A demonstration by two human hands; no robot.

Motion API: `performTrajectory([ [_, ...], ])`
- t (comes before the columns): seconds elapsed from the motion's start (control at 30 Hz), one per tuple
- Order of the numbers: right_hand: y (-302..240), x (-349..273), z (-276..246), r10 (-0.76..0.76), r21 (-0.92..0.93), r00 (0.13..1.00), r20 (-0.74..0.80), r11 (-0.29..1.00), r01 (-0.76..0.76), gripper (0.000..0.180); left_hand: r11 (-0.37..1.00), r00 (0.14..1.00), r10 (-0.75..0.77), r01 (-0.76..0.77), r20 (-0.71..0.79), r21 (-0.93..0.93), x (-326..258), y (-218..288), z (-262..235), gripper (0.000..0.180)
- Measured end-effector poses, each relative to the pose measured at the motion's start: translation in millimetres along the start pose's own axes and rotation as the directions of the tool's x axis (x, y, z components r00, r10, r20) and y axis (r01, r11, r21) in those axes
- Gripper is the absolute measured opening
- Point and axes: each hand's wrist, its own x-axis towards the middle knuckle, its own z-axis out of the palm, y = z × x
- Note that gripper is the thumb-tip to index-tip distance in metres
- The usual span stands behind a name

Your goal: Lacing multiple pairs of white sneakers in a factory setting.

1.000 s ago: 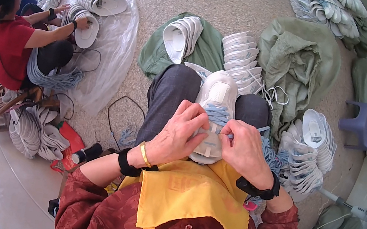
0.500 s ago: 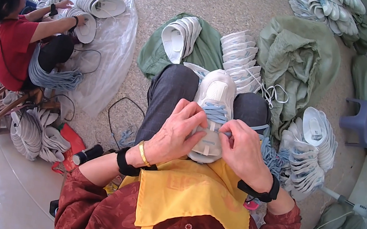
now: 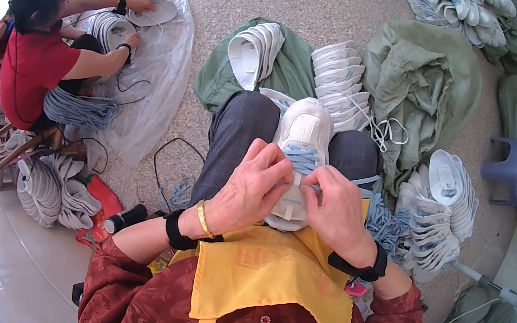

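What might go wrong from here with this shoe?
The white shoe sits between the knees with the left hand and right hand close to its blue lacing, so it might twist or slip.

The jumbled blue laces beside the right hand could snag on the fingers or tangle.

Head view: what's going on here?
A person's left hand and right hand are at the blue lace of a white shoe between their knees, toe pointing away. Lace crosses the shoe's front; one hand is on each side of the tongue, exact grip hard to see. To the left, a co-worker in red has both hands at stacked white shoe parts.
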Motion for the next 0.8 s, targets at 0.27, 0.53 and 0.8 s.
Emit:
performTrajectory([
  [0.27,0,3,-5,-0.011,0.054,1.000,0.018,0.998,0.010,0.010,0.998,1.000,0.029,-0.029,0.008,0.060,6,0,6,0.022],
  [0.53,1,5,-49,0.106,0.133,0.976,0.187,0.982,-0.133,0.012,0.949,0.988,0.077,-0.115,0.137,0.293,4,5,-34,0.013],
  [0.8,1,12,-68,0.140,0.195,0.957,0.256,0.962,-0.193,0.009,0.844,0.926,-0.319,0.375,-0.204,0.384,-76,-51,-146,0.015],
])
